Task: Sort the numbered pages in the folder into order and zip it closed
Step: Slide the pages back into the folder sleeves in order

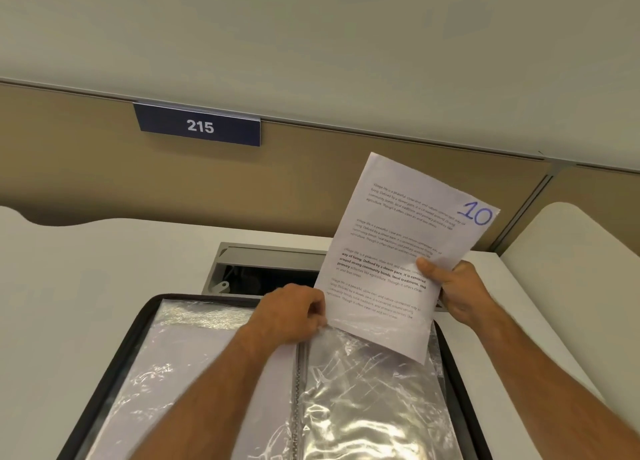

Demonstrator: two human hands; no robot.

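Hands share the work: right hand (459,291) grips white printed page marked 10 (398,252) while left hand (294,312) pinches clear crinkled plastic sleeve (363,390) open to receive it.

Both forearms are showing bare up to the frame edge. The left hand (292,312) and right hand (457,293) are wearing nothing.

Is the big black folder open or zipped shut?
Open. The folder lies spread flat, both shiny plastic sleeves showing either side of its middle rings.
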